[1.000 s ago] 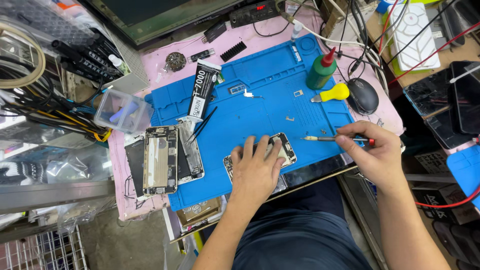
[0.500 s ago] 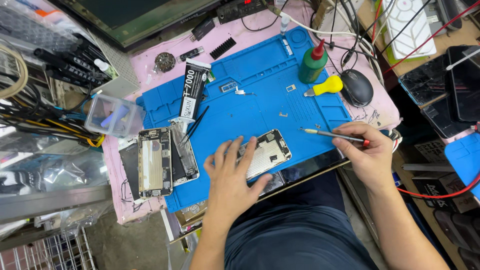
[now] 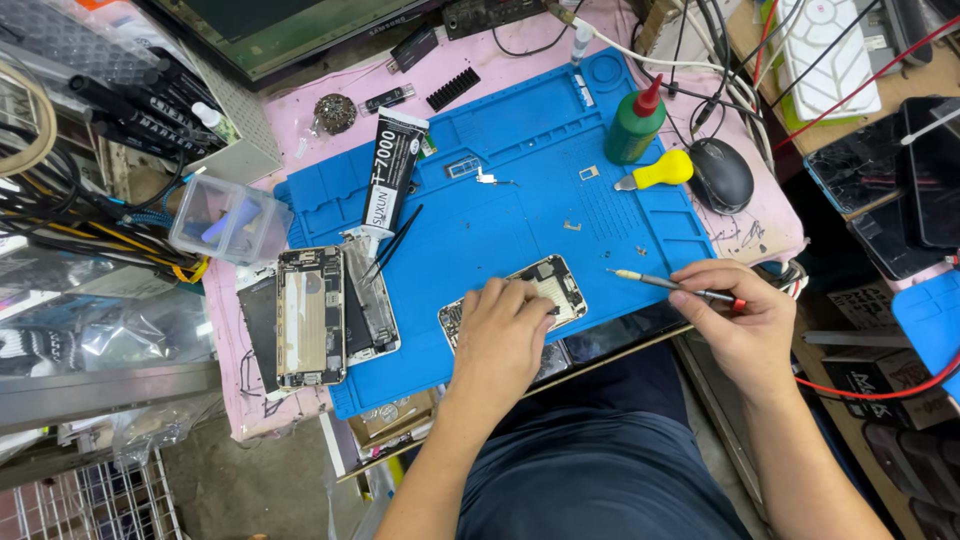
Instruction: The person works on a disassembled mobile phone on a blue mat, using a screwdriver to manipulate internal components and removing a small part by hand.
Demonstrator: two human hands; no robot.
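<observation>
A pink-covered work surface (image 3: 760, 240) carries a large blue silicone repair mat (image 3: 500, 210) that fills its middle. At the mat's left edge lies an opened silver phone chassis with its screen folded aside (image 3: 312, 316), and just above it stands a small clear plastic parts box (image 3: 228, 218). A black-and-white glue tube (image 3: 392, 170) lies slanted on the mat's upper left, with thin black tweezers (image 3: 395, 243) just below it. Toward the upper right stand a green squeeze bottle with a red nozzle (image 3: 634, 122), a yellow-handled pry tool (image 3: 656, 172) and a black computer mouse (image 3: 722, 174).

Near the mat's front edge lies a bare phone back housing (image 3: 548, 283), tilted. The left hand (image 3: 498, 338) lies flat over its lower half, fingers (image 3: 500, 295) close together and pressing it down. The right hand (image 3: 730, 320) hovers just to the right, its fingers pinching a slim metal screwdriver with a red end (image 3: 670, 284), whose tip points left toward the housing but stays apart from it
</observation>
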